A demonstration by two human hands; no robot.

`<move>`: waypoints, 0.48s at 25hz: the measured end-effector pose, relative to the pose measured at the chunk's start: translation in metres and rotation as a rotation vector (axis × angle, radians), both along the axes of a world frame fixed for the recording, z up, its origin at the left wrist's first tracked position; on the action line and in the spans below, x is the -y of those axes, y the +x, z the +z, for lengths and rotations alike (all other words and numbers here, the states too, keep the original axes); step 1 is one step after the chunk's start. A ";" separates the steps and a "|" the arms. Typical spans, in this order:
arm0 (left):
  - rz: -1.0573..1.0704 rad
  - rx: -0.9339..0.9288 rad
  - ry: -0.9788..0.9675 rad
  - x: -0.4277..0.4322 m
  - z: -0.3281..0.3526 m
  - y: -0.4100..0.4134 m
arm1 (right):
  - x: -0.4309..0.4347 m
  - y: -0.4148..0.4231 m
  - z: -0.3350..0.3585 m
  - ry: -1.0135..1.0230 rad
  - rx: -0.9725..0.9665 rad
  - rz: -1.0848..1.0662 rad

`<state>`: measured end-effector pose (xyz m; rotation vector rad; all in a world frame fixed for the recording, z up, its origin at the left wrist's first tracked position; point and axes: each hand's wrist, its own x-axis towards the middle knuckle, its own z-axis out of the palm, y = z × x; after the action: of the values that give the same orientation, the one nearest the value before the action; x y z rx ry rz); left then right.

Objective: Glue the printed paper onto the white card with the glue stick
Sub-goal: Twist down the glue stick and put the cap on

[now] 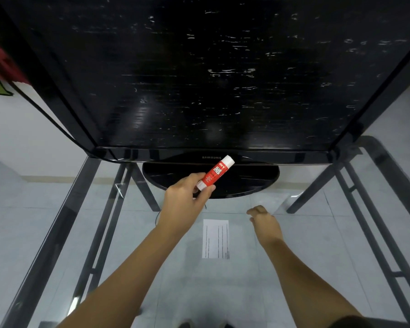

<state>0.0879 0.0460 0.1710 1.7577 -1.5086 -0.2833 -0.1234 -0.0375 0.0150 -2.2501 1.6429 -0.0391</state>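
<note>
Glue stick (pixel 215 173) raised over a glass table (pixel 317 242).
Left hand (pixel 185 197) pinches the stick's lower end before the monitor (pixel 211 79) base; right hand (pixel 264 223) hovers loosely curled, empty, beside the paper (pixel 216 239) lying flat on the glass. Pale floor tiles (pixel 10 209) show through.

A: Is the light good?
B: Even, rather dim. The black screen (pixel 199 79) shows streaky white glare.
A: And sharpness?
B: Edges bend; the red object (pixel 0 65) at left is blurred, the printed paper (pixel 216 239) unreadable.
</note>
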 end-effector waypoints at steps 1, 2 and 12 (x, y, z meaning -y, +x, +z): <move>-0.002 0.000 -0.001 0.000 0.000 0.001 | 0.001 0.000 -0.001 -0.009 0.006 0.003; -0.003 -0.002 0.002 0.000 0.000 0.002 | 0.002 -0.001 -0.002 -0.019 0.013 0.006; -0.004 -0.080 0.058 -0.003 -0.017 0.012 | -0.009 0.029 0.080 0.020 1.047 -0.256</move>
<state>0.0996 0.0487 0.1539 1.7671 -1.4600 -0.3985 -0.0941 -0.0289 0.0945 -1.4929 1.2553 -1.0501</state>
